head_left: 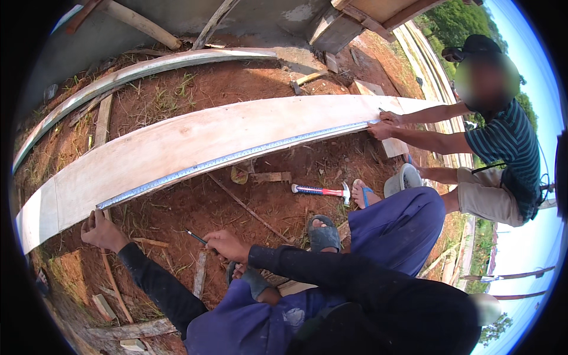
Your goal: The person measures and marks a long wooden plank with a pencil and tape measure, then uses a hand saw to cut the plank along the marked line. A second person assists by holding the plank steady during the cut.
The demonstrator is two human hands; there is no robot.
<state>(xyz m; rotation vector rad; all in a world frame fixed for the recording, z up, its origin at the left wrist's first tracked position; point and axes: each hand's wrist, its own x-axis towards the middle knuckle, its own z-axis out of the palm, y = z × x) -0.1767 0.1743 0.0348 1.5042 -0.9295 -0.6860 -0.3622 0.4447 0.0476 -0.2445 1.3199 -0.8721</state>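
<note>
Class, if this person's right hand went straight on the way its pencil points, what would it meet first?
Probably the near edge of the long pale board, where the tape measure lies; height is unclear, so the right hand might pass underneath.

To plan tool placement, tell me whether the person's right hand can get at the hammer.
Probably yes: the hammer lies uncovered on the soil beyond the right hand, though that hand holds a pencil.

Board (225, 124), 10 o'clock: pale tan. Tape measure (236, 156): silvery blue-white, dark markings. Hammer handle (310, 190), 4 o'clock: red, white, blue. Trousers (393, 231): purplish blue. Co-worker's shirt (510, 142), 3 o'clock: dark, teal-striped.
</note>
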